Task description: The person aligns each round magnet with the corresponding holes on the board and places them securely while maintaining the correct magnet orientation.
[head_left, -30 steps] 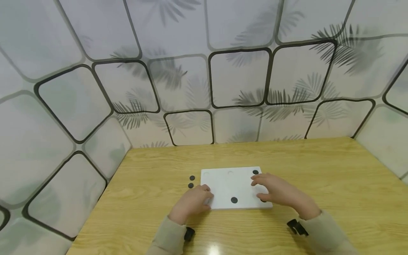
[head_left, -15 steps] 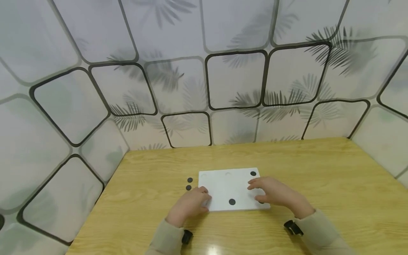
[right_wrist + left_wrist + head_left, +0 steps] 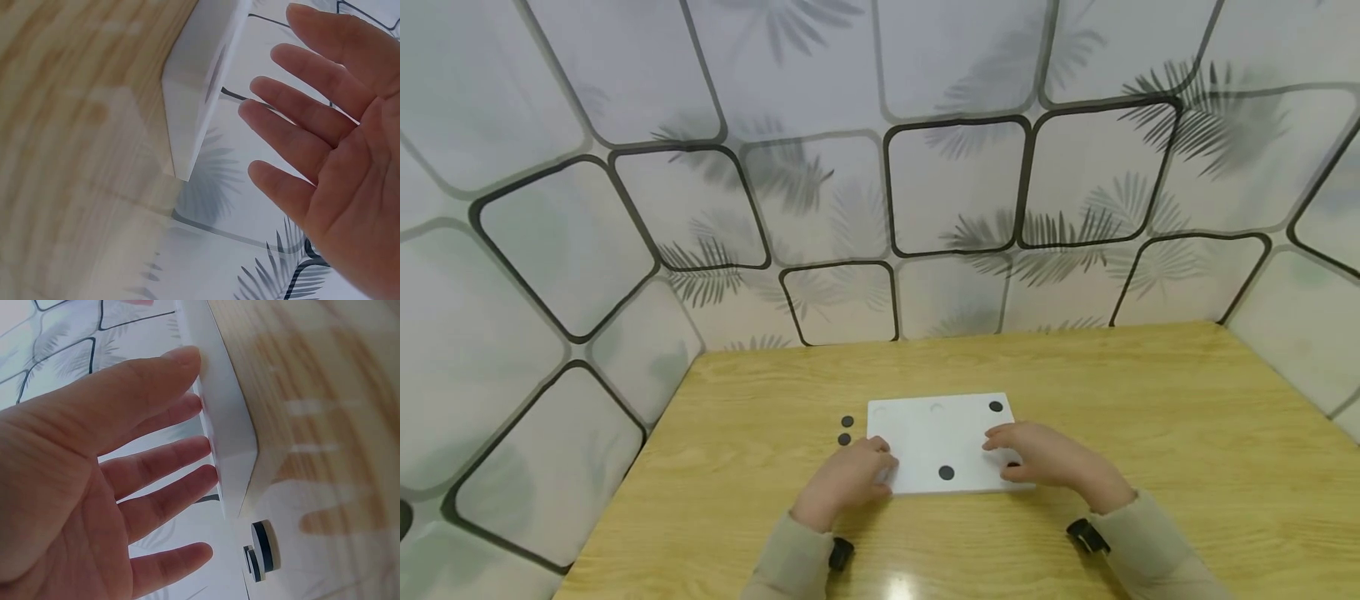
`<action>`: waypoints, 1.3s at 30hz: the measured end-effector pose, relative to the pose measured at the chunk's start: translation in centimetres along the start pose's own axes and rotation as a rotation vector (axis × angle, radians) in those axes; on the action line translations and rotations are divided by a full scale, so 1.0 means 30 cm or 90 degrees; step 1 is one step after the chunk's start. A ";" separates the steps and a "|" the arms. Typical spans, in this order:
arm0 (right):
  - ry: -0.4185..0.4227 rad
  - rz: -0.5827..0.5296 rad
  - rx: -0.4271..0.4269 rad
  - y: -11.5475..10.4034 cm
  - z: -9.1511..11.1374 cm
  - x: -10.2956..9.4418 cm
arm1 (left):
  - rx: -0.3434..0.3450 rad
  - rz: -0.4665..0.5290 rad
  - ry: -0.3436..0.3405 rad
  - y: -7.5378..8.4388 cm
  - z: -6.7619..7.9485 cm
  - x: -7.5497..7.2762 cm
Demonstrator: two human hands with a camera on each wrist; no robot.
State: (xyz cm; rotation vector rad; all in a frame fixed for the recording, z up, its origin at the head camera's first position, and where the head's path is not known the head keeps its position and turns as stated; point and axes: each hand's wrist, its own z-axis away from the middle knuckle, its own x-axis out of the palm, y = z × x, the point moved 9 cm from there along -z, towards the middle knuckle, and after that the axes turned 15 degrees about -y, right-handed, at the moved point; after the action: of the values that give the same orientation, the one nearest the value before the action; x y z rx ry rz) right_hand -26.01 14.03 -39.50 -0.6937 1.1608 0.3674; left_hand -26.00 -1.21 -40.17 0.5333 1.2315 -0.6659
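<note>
Plainly, both hands have their fingers parted and loosely bent. The left hand (image 3: 850,477) lies over the near-left end of a white board (image 3: 917,446); its thumb and the next three fingertips come up to the board's edge and seem to touch it, while the outermost finger reaches past the corner, free of it. The right hand (image 3: 1048,458) hangs at the opposite end, thumb and fingers well spread, tips just off the board. So the board sits between the two sets of fingertips, flat on the wooden table (image 3: 1187,400).

Beyond the left fingers, off the board, lie two loose black discs (image 3: 847,422). Between the hands, toward the near edge, is a middle disc (image 3: 946,472). One corner disc (image 3: 996,407) rests past the right fingertips; a half-hidden disc (image 3: 1013,464) peeps out by the right thumb. Ahead of the left fingers, along the far edge, are two shallow round recesses (image 3: 936,407).

Only the head view shows the board's whole layout. From the left wrist, the board's thick side appears beside the thumb, and the loose discs show their thickness. From the right wrist, a visible gap separates the fingertips from the board, which the head view, looking down, leaves unclear.
</note>
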 end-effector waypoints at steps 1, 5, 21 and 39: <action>-0.006 0.000 0.001 0.001 0.001 0.006 | -0.001 0.002 -0.001 0.000 0.001 0.003; -0.024 -0.008 0.011 0.004 0.008 0.019 | 0.000 0.002 -0.002 0.000 0.001 0.007; -0.059 -0.032 0.079 0.040 0.013 0.051 | 0.000 -0.003 0.002 -0.002 0.001 0.005; -0.060 -0.007 0.090 0.040 0.020 0.052 | -0.021 0.026 0.039 -0.056 0.032 -0.030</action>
State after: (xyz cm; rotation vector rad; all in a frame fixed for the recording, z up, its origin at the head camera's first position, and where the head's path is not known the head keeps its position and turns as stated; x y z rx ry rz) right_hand -25.74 15.19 -41.17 -0.5544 1.0823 0.3023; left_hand -26.73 -2.88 -39.09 0.5533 1.2830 -0.5984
